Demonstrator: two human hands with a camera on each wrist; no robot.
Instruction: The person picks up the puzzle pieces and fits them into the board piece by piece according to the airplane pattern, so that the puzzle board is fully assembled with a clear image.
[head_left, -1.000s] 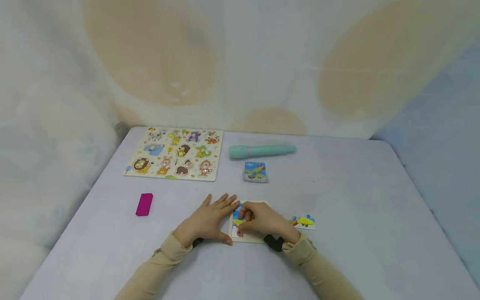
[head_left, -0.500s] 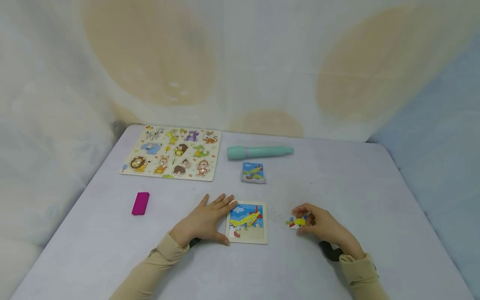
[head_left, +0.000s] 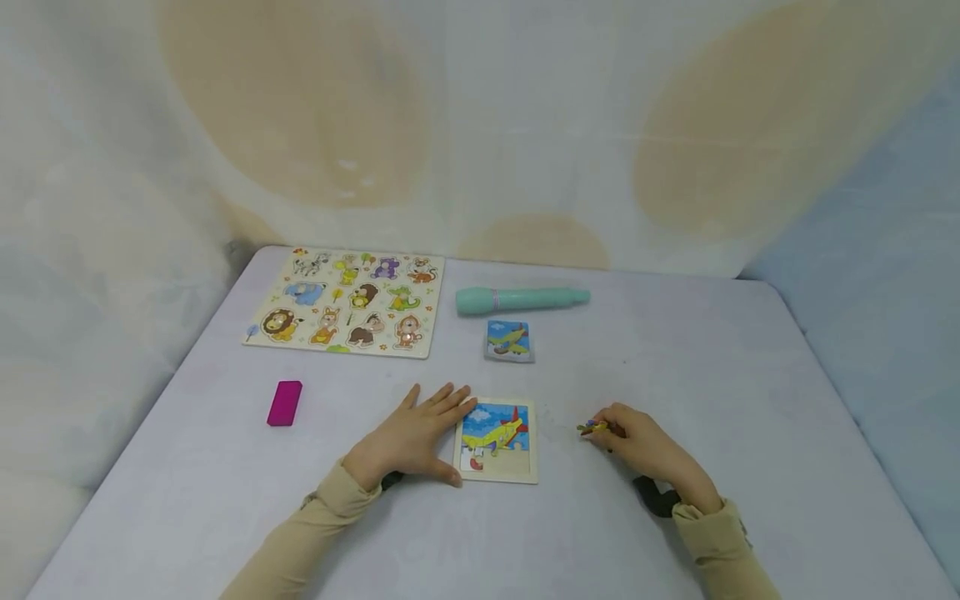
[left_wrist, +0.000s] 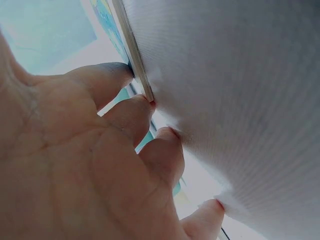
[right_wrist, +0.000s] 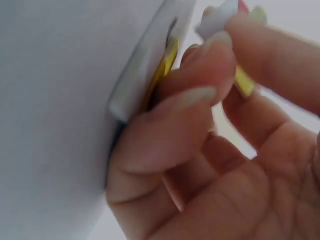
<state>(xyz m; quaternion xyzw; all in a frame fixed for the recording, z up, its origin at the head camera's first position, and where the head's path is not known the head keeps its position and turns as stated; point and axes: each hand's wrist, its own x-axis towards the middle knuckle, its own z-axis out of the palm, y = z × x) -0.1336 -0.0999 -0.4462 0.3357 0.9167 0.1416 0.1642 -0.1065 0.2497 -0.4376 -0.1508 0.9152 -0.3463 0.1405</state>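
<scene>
A small square jigsaw tray [head_left: 512,467] shows a yellow plane on blue sky, with bare wood at its lower right. My left hand [head_left: 414,437] is spread along the tray's left side. In the left wrist view, fingertips [left_wrist: 120,72] touch the tray's edge [left_wrist: 132,50]. To the right of the tray, my right hand [head_left: 647,443] pinches a small jigsaw piece [head_left: 590,427]. Its white, red and yellow parts stick out past the fingers in the right wrist view. A second piece [right_wrist: 132,92], with a yellow patch, lies against the curled fingers there.
Beyond the tray lies a small plane-picture packet [head_left: 508,340], with a mint-green flashlight-shaped tube [head_left: 525,300] behind it. A wooden animal puzzle board [head_left: 337,350] is at the back left. Nearer on the left is a magenta block [head_left: 285,403].
My right hand has left the tray, moved right to the loose pieces and picked up a piece there. My left hand has stayed at the tray's left side.
</scene>
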